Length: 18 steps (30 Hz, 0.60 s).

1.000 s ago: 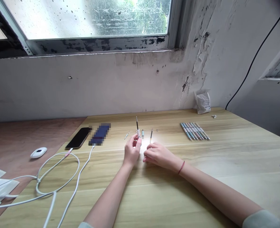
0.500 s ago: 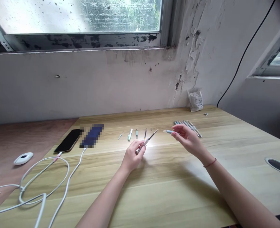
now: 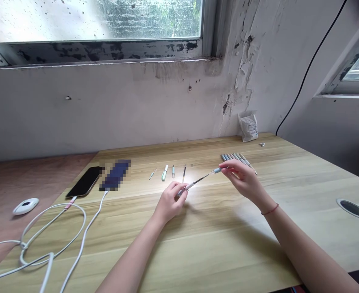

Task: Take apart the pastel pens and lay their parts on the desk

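Note:
My left hand [image 3: 170, 204] is closed around a white pen barrel [image 3: 190, 186]. A dark, thin refill [image 3: 200, 179] sticks out of the barrel, pointing up to the right. Between thumb and fingers, my right hand [image 3: 242, 178] pinches a light-blue pen grip section [image 3: 217, 170] with a clear end. That clear end meets the refill's tip, or overlaps it; which one I cannot tell. Beyond the left hand lie a pale green pen part [image 3: 164, 173], a short blue-grey pen part [image 3: 173, 171], another refill [image 3: 184, 172] and a small slim piece [image 3: 152, 175].
Several pens [image 3: 234, 157] lie in a row behind my right hand. A white packet [image 3: 248, 127] stands by the wall. To the left are a black phone [image 3: 84, 181], a blurred blue device [image 3: 116, 175], white cables [image 3: 83, 240] and a white mouse-like object [image 3: 26, 206].
The light-blue grip section has moved left and tilted so its clear end reaches the refill's tip. The refill in my left hand now points at a lower angle. The view has shifted slightly.

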Available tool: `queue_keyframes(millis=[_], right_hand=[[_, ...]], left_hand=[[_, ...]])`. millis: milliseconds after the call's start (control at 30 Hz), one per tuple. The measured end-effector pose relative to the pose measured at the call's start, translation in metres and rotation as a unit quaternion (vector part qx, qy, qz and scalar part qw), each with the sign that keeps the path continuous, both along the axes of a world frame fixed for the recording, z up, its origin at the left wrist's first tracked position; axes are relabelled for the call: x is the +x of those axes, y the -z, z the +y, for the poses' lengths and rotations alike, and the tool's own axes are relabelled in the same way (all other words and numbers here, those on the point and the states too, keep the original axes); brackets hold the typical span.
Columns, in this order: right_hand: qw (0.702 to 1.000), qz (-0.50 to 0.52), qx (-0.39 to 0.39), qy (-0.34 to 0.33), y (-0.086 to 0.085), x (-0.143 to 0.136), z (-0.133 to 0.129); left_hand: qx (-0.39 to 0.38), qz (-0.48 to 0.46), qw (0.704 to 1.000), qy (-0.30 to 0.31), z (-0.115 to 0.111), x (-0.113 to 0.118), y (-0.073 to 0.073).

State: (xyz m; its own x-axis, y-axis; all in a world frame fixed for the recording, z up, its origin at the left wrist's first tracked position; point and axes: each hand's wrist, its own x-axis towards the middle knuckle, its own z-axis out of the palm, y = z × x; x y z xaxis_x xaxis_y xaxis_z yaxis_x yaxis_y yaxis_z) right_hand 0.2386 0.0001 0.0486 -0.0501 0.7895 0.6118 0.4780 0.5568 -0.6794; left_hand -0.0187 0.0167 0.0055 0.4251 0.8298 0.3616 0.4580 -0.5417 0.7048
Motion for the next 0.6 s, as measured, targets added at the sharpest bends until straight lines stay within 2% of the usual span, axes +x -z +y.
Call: queue_keyframes(millis=[233,467,600], right_hand=[[0.999,-0.043,0.016,-0.023,0.002,-0.003,-0.001],[0.993,-0.081,0.005,-0.086,0.011,-0.021,-0.002],[0.995,-0.069,-0.019,-0.067,0.015,-0.024,-0.003]], left_hand=[[0.009,0.006,1.000,0.009,-0.002,0.000,-0.001],[0.032,-0.010,0.999,0.030,-0.001,0.002,0.003],[0.040,-0.013,0.999,0.031,0.001,0.001,0.005]])
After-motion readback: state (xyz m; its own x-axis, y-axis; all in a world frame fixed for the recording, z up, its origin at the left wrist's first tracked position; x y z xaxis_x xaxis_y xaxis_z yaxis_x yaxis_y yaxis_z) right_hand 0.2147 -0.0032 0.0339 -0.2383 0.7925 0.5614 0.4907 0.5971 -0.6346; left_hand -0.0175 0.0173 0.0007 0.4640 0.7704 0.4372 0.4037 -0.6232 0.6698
